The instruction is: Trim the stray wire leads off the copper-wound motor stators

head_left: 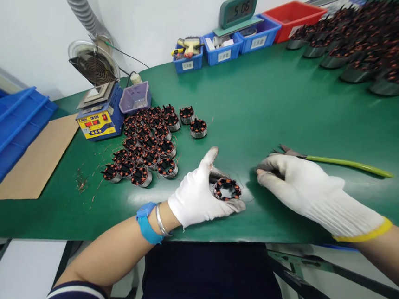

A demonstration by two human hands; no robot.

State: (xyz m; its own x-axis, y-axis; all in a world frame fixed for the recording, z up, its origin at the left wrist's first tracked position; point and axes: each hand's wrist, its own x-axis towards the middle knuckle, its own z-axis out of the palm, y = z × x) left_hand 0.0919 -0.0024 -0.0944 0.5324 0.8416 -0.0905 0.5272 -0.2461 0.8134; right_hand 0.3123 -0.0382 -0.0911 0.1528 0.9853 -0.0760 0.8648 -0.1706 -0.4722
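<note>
The left hand [198,197] is gripping a wound stator [219,188], thumb and fingers clamping around it, bore facing up. Just right of it, the right hand [296,181] is pinching its fingertips together; whether on wire, I cannot tell. Green-handled pliers [345,163] are lying beyond.

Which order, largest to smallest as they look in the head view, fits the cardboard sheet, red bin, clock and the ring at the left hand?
1. Cardboard sheet
2. Red bin
3. Clock
4. Ring at the left hand
</note>
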